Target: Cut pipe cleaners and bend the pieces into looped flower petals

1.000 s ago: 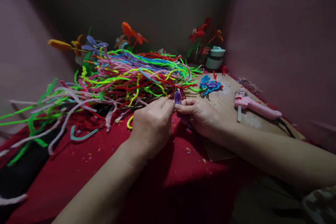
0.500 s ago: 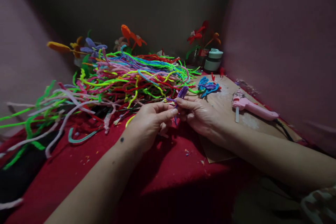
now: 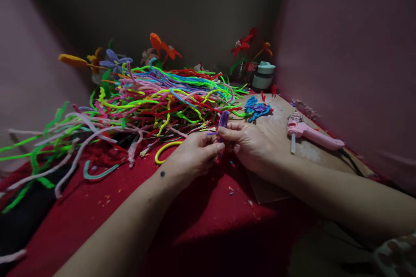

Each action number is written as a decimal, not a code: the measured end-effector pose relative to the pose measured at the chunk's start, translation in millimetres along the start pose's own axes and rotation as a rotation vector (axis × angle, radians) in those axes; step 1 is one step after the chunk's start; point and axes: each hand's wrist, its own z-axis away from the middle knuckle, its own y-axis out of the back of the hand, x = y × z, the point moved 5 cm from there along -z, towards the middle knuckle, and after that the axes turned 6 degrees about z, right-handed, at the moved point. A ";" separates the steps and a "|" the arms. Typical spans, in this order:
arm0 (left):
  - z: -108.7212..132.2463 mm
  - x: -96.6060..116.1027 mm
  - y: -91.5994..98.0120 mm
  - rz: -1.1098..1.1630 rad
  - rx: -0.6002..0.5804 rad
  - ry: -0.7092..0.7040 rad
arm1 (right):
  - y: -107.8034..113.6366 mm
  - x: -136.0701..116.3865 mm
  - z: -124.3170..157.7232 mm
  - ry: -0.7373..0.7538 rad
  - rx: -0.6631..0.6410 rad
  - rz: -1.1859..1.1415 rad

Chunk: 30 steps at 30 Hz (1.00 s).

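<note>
A purple pipe cleaner (image 3: 223,119), bent into a narrow petal-like loop, stands upright between my two hands. My right hand (image 3: 248,140) pinches it from the right with thumb and fingertips. From the left, my left hand (image 3: 199,151) is closed on its lower part, the thumb close to the right fingertips. A thin purple end pokes out above the left fingers. Just behind the hands lies a large heap of coloured pipe cleaners (image 3: 175,91). A curved yellow pipe cleaner (image 3: 160,155) rests on the red cloth beside my left hand.
A pink glue gun (image 3: 308,133) lies on a brown board (image 3: 279,117) at the right, near a blue and purple fuzzy piece (image 3: 256,108). Behind stand a lidded jar (image 3: 263,75) and fuzzy red flowers (image 3: 242,44). Scraps dot the red cloth (image 3: 195,212).
My left hand has shifted slightly right and turned, showing more of the yellow pipe cleaner. The purple loop now stands more upright, slightly lower and to the left.
</note>
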 end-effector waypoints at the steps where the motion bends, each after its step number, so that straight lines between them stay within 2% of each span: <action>1: 0.4 0.7 -0.1 -0.015 0.005 -0.010 | 0.1 -1.2 0.1 0.000 0.007 -0.002; 8: 4.6 9.4 7.3 -0.115 0.135 -0.029 | 0.5 -3.4 -1.9 0.044 0.000 -0.038; 13: 10.0 13.9 13.3 -0.117 0.145 -0.062 | -0.4 -9.7 -0.6 0.056 -0.014 -0.052; 16: 12.5 17.5 17.5 -0.179 0.201 -0.113 | 0.5 -14.3 0.7 0.084 0.020 -0.023; 21: 8.9 17.3 19.7 -0.138 0.211 -0.194 | -0.8 -10.6 0.5 0.096 0.002 0.005; 25: 5.5 17.4 22.4 -0.234 0.230 -0.283 | -2.4 -10.6 3.2 0.110 -0.010 0.086; 30: 8.4 22.0 18.4 -0.291 0.307 -0.316 | -0.1 -21.8 10.0 0.198 0.083 0.340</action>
